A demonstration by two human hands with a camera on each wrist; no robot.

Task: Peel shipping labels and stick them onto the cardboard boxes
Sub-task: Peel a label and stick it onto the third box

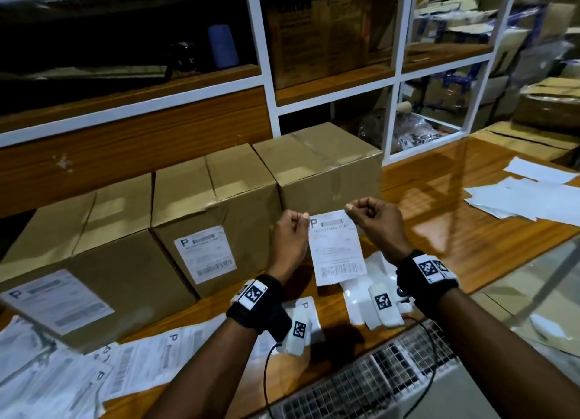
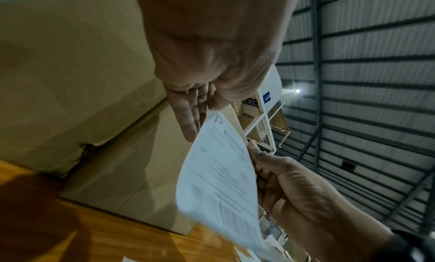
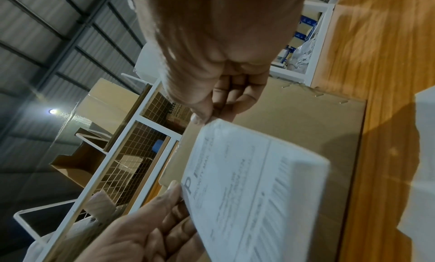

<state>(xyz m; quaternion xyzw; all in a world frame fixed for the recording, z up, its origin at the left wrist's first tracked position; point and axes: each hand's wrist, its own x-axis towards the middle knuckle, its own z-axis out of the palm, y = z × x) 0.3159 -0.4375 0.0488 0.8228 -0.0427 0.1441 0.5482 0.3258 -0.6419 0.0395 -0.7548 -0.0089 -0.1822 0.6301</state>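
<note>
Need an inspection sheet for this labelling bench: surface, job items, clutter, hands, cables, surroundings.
Surface: glossy wooden counter, reflective.
Job's things: three cardboard boxes in a row; left box and middle box labelled on the near face, right box shows no label. Loose label held in front of it.
Clutter: label sheets at near left, white sheets at right.
Grippers: left hand and right hand each pinch a top corner of the loose label.
Cables: black cable hangs from the left wrist.
Surroundings: white-framed shelving behind, stocked with cartons.
</note>
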